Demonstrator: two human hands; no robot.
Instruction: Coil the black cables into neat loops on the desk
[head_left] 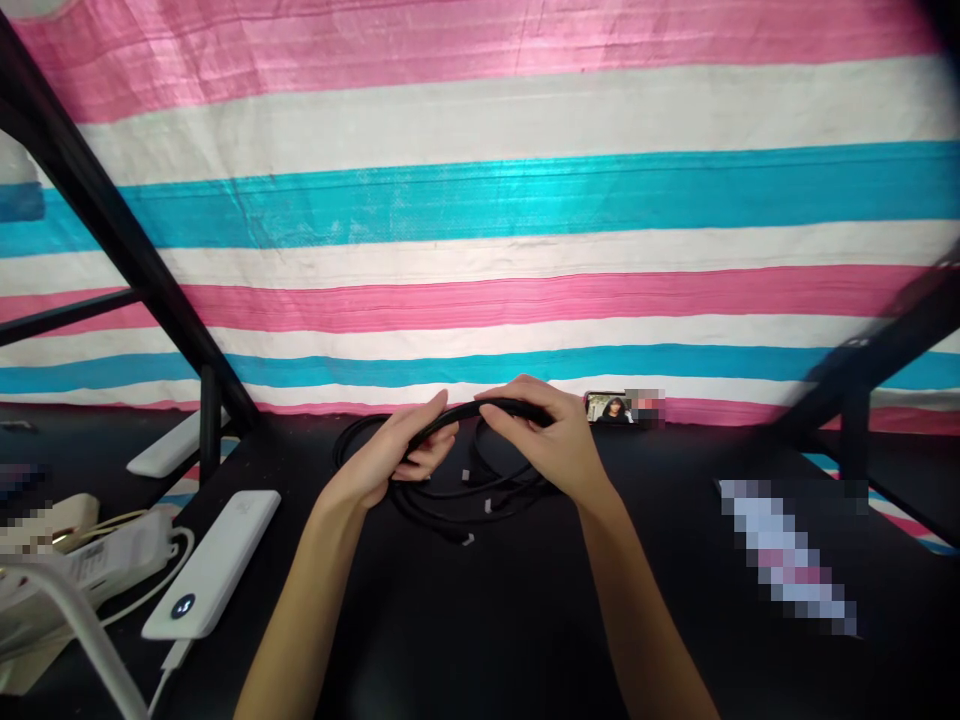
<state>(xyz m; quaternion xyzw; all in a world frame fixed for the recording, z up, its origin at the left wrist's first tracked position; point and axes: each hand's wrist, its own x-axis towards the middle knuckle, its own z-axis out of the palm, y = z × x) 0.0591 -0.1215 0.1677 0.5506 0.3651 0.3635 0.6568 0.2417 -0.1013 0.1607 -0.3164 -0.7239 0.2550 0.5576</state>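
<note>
A bundle of black cables (pixel 457 495) lies coiled on the black tabletop (pixel 480 620), with small silver plug ends showing in the loops. My left hand (pixel 394 455) and my right hand (pixel 544 435) both grip the raised upper part of the bundle, left hand from below, right hand over the top. The two hands sit close together near the far edge of the table.
A white power bank (pixel 214 565) with a lit indicator and white cable lies at the left, beside a white power strip (pixel 97 565) and another white bar (pixel 172 445). A phone (pixel 609 408) lies behind my right hand. Black frame struts (pixel 112 220) rise left and right before a striped tarp (pixel 525 200).
</note>
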